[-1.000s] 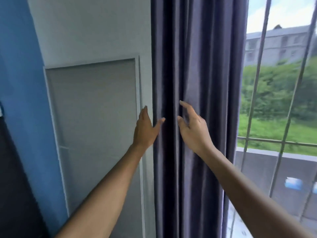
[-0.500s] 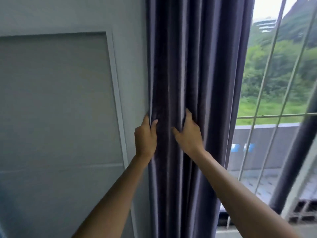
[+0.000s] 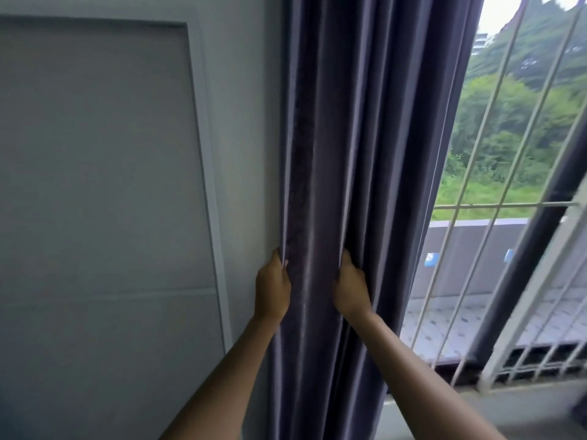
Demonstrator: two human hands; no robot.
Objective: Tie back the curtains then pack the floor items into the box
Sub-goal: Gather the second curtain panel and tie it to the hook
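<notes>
— What does the head view show of the hands?

— Both are raised onto the curtain (image 3: 365, 138), a dark grey-purple drape hanging in deep vertical folds between the wall and the window. The left hand (image 3: 272, 289) grips the curtain's left edge: its fingers go round behind the fabric and are hidden there, while the thumb lies on the front, so the edge is pinched between them.

— And the other?

— The right hand (image 3: 351, 289) holds a fold a little further right, at about the same height. Its fingers are curled into the crease (only the knuckles and the back of the hand show), bunching the cloth. A strip of curtain lies between the two hands, which do not touch each other.

— Where does the curtain sit in the room?

— Its left edge lies against a pale grey wall (image 3: 241, 122) with a recessed panel (image 3: 95, 154) framed by a lighter moulding. To its right is the window, with white bars (image 3: 476, 173) in front of green trees, a low grey parapet, and a dark slanting post (image 3: 524, 265). The box and the floor items are out of view.
</notes>
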